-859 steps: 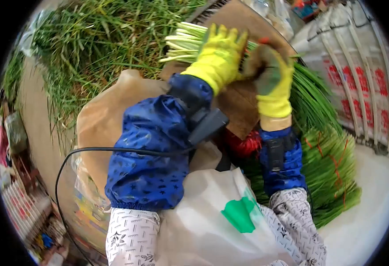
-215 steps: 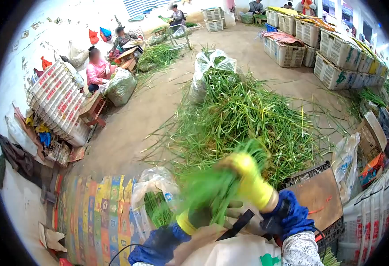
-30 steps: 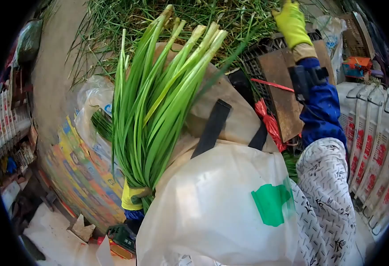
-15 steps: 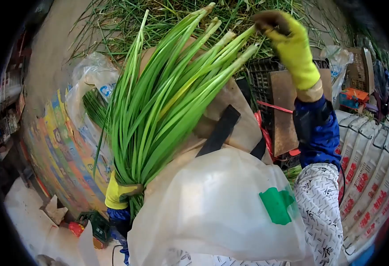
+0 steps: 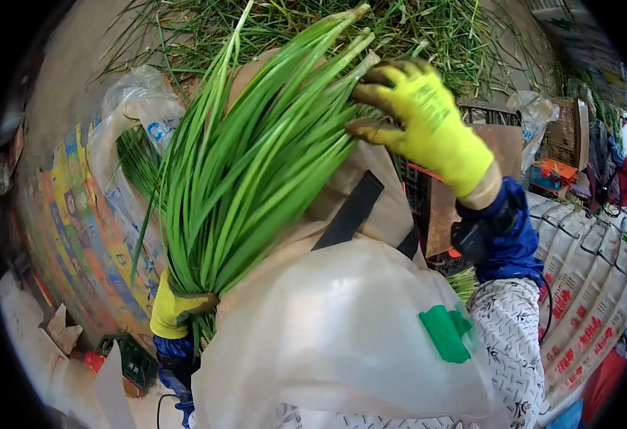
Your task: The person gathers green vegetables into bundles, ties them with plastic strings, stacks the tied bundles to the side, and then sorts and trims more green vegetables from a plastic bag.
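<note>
A large bunch of garlic chives (image 5: 256, 164) fans out across my lap, its pale stalk ends at the upper right. My left hand (image 5: 179, 306), in a yellow glove with a dark palm, is closed round the narrow leaf end of the bunch. At the stalk end, my right hand (image 5: 417, 118) in a matching glove has its fingers spread and bent over the stalks. It partly hides them, and whether the fingertips press on them I cannot tell. A translucent plastic apron (image 5: 327, 322) with green tape covers my front.
Loose green leaves (image 5: 428, 32) litter the ground ahead. A clear plastic bag (image 5: 138, 100) and another green bundle (image 5: 136, 154) lie to the left. A dark crate (image 5: 485, 114) with a brown board stands right, near white bundles (image 5: 585, 279) with red print.
My right hand has come down and left from beyond the stalk ends to over the stalks, its fingers now spread. My left hand still holds the bunch.
</note>
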